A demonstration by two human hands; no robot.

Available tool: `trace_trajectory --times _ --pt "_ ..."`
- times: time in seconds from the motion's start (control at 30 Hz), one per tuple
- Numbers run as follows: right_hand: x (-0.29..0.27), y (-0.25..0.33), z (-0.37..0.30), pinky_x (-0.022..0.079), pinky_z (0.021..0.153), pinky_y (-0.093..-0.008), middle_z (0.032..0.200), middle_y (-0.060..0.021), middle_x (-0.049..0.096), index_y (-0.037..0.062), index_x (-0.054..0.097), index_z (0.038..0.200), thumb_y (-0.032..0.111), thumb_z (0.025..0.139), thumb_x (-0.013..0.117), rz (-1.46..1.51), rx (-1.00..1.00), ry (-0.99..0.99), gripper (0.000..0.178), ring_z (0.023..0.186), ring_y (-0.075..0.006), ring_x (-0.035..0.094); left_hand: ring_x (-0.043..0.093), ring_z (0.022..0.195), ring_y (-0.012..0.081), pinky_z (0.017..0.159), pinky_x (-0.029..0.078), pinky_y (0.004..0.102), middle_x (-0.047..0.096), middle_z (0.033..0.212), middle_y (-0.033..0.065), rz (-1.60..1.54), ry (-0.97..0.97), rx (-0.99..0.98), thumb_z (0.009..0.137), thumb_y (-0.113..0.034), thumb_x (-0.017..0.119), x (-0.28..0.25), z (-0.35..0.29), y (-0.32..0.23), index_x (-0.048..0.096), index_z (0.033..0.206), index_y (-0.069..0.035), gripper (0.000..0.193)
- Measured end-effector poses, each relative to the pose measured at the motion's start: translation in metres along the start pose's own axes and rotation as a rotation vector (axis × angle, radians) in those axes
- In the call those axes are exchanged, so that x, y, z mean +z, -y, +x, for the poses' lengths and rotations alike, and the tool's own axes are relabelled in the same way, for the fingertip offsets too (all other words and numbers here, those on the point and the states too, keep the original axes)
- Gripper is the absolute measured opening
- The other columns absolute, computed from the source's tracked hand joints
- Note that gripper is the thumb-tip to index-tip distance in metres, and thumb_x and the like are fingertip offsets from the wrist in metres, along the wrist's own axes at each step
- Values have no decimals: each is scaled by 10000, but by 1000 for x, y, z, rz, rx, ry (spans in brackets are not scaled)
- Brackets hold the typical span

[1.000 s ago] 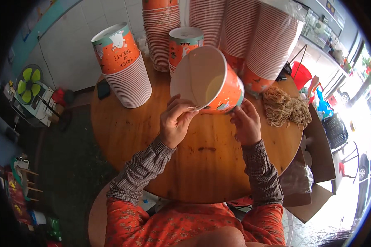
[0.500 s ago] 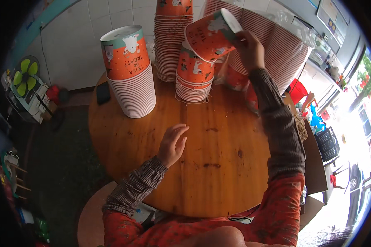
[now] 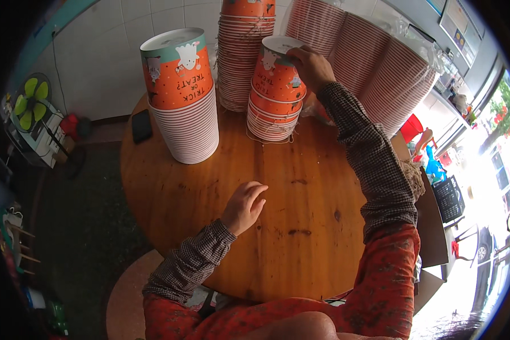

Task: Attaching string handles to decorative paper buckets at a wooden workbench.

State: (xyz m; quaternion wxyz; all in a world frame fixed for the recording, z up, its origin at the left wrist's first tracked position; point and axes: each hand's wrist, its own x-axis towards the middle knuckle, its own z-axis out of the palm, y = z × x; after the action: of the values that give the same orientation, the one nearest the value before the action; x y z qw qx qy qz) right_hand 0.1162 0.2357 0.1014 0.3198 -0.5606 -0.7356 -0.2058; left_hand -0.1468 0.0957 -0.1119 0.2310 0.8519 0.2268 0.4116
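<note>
My right hand [image 3: 313,67] pinches the upturned base edge of an orange and green paper bucket [image 3: 270,81]. That bucket sits upside down over a short stack of the same buckets [image 3: 273,126], which has strings hanging around its lower rims. Its fingertips are partly hidden behind the hand. Over the middle of the wooden table [image 3: 289,260] hovers my left hand [image 3: 245,208], empty, fingers extended and thumb apart. Farther left stands a taller nested stack of upside-down paper buckets [image 3: 187,130], apart from both hands.
Behind rises a tall bucket stack [image 3: 246,62] with strings. Plastic-wrapped bucket stacks [image 3: 360,56] fill the back right. A dark phone [image 3: 141,126] lies by the table's left edge, and a bundle of string [image 3: 413,180] is at the right. A green-bladed fan [image 3: 32,103] stands beyond.
My right hand has moved left and down, bringing the tilted bucket upright onto the short stack. My left hand has barely shifted. The view has moved slightly.
</note>
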Motion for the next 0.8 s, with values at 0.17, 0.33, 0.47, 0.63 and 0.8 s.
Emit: trace_trajectory --times 0.17,0.33,0.47,0.63,0.8 --pt "1 -4 -7 522 778 -411 1090 -102 635 140 635 1106 252 894 571 -134 83 87 248 919 -328 640 557 1023 298 869 507 365 563 1093 114 5 36 -27 812 -36 656 1 -2 1 531 1155 -37 365" --pt "4 -1 -12 525 768 -426 1117 -99 634 152 612 1144 306 894 582 -108 102 129 295 927 -323 642 555 1028 296 872 505 369 561 1092 115 1 85 -50 817 -52 661 2 -4 0 525 1166 -38 375" --pt "2 9 -18 519 775 -437 1113 -98 634 143 613 1122 317 896 580 -129 111 197 287 927 -319 641 554 1031 292 872 504 373 563 1086 115 25 105 -60 823 -71 664 2 -5 4 531 1158 -37 363" --pt "2 1 -18 517 768 -442 1077 -97 647 145 629 1103 333 895 573 -151 68 198 286 921 -315 643 559 1024 293 869 507 371 567 1082 116 3 119 -76 829 -79 662 6 -5 6 541 1142 -35 339" --pt "-8 11 -7 507 778 -448 1048 -97 668 150 673 1041 360 873 588 -191 74 157 282 922 -314 641 572 1000 299 849 520 367 577 1064 121 21 107 -81 825 -82 665 4 -8 9 546 1127 -32 328"
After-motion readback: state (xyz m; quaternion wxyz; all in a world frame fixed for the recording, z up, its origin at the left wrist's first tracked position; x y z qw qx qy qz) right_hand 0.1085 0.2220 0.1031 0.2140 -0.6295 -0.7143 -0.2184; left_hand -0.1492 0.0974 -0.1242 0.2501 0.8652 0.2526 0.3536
